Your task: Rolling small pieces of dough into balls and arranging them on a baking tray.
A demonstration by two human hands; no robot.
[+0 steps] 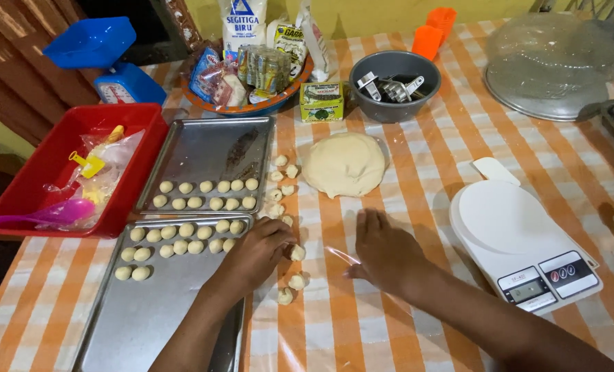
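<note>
Dough balls (pixel 297 253) beside near tray's (pixel 149 317) right edge, left hand (pixel 255 251) curled over one (grip unclear), right hand (pixel 383 251) flat, open

- My left hand (pixel 257 249) lies curled over the right rim of the near baking tray (pixel 149 317), fingertips beside a small dough piece (pixel 297 253).
- My right hand (pixel 384 249) rests flat, palm down, on the checked tablecloth (pixel 362 331).
- The big dough lump (pixel 343 164) sits beyond both hands.
- A white kitchen scale (pixel 520 241) stands towards the table's right edge.
</note>
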